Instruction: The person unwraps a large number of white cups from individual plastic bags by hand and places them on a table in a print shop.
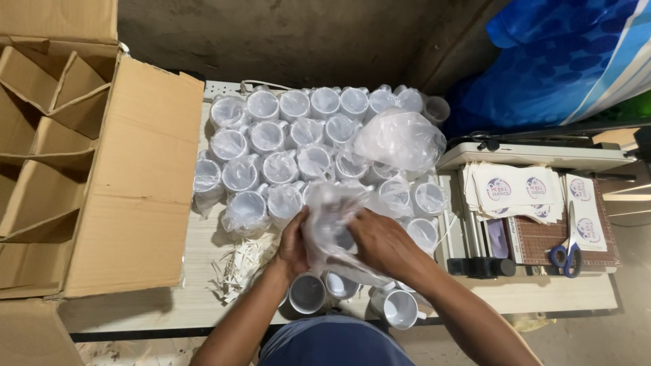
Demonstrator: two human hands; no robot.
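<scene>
Pale wood formed the table (169,308) on which everything stood, with a dark wall behind it and bare ground below its near edge. Nearest the person, just in front of the hands, stood three bare white mugs (306,293) with no wrapping, at the near edge of the table. Directly above these, the left hand (293,245) and the right hand (380,242) were both closed on one clear plastic bag (330,227) with a mug inside it, the fingers of each gripping the film from either side; whether the mug was fully out of the bag could not be told. To the left of that bag lay a small heap of pale paper shreds (241,266). Beyond the bag, the wrapped mugs (271,135) filled most of the table in close rows, each in its own clear bag, with a loose crumpled bag (399,139) resting on top of them at the right. By that count only a few mugs appeared unwrapped and by far the greater number were left. Left of the rows stood a large open cardboard box (102,183) with empty dividers. Right of them sat a paper trimmer (536,157), printed sheets (515,190) and blue-handled scissors (566,254).
</scene>
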